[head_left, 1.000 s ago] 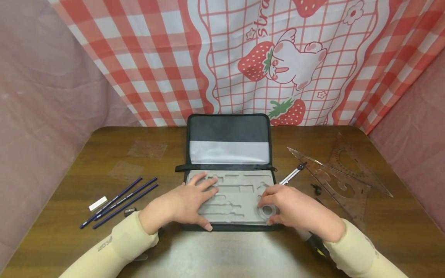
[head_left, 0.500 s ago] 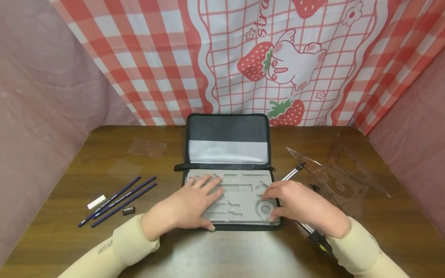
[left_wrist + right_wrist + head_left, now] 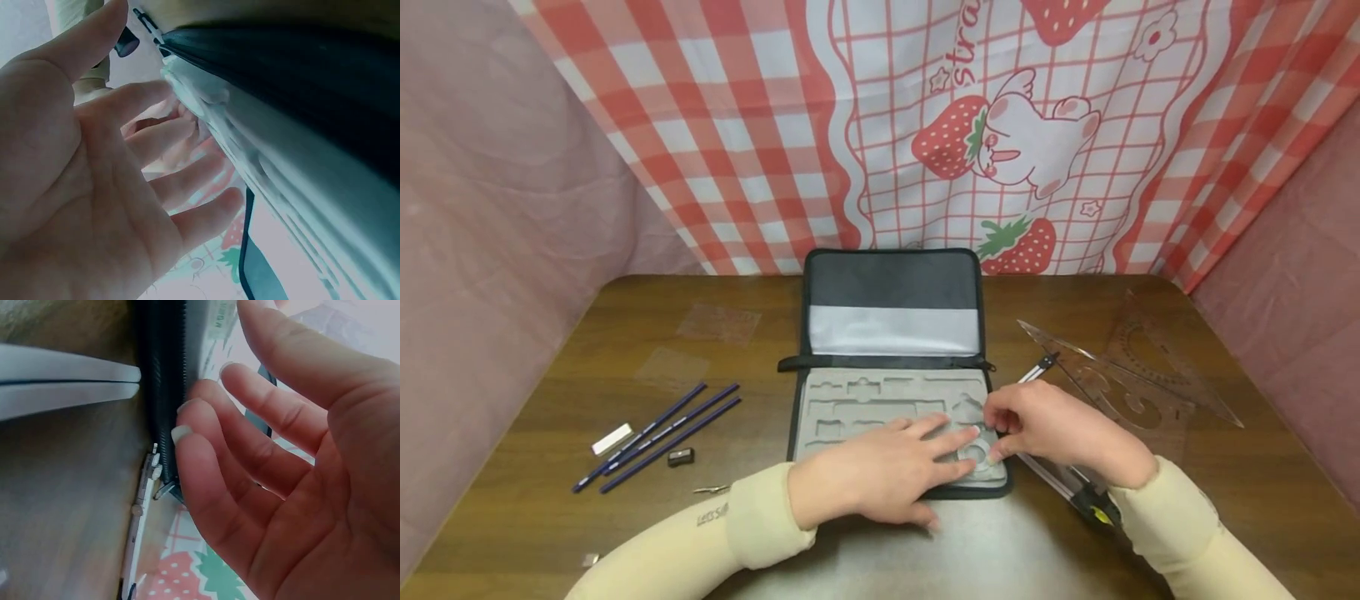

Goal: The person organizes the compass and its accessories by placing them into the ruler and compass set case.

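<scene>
A black zip case (image 3: 891, 279) lies unfolded on the table, its grey moulded insert (image 3: 955, 392) facing up. My left hand (image 3: 887, 471) is over the insert's front right part with fingers spread; in the left wrist view its palm (image 3: 94, 187) shows nothing held. At the insert's right edge, my right hand (image 3: 1052, 429) has its thumb beside a clear round ring-like piece (image 3: 973, 452) in a round recess. The right wrist view shows that hand's fingers (image 3: 212, 494) loosely bent along the case edge, gripping nothing visible. The left fingertips partly cover the round piece.
On the right lie a compass (image 3: 1037, 367), a larger black-and-silver tool (image 3: 1101, 510) and clear set squares (image 3: 1150, 367). Leftward are blue pencils (image 3: 670, 442), a white eraser (image 3: 612, 439), a black sharpener (image 3: 681, 457), a small metal piece (image 3: 711, 489) and clear sheets (image 3: 718, 323).
The right hand has let go of the round piece and drawn back to the case's right edge. My left hand has slid right across the insert, uncovering its left recesses.
</scene>
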A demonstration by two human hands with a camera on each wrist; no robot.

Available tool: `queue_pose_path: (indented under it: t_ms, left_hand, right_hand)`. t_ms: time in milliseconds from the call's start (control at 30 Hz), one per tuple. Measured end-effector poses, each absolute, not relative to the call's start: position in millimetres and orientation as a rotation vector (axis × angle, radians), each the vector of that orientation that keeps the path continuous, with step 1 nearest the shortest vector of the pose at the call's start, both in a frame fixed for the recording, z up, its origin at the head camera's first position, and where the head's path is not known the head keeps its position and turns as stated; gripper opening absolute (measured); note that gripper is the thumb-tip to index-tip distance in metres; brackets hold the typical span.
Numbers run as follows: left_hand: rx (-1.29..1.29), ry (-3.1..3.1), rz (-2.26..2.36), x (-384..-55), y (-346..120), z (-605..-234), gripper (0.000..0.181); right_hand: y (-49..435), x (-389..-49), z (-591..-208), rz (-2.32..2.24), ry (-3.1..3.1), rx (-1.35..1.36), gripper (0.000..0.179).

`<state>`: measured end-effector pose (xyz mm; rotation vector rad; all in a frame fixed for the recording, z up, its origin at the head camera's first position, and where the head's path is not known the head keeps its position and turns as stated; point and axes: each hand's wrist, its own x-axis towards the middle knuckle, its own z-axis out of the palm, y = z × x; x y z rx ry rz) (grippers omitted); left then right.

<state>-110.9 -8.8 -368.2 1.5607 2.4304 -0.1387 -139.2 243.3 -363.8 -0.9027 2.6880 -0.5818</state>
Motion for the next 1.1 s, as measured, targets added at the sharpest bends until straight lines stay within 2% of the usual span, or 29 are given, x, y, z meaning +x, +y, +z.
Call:
queue_pose_path:
  t_ms: [1100]
  left_hand:
    - [1.426, 2.472, -0.202, -105.5, 8.1, -370.7, 0.067]
  right_hand:
    - [245.1, -147.8, -378.6, -0.664, 2.594, -0.863, 0.031]
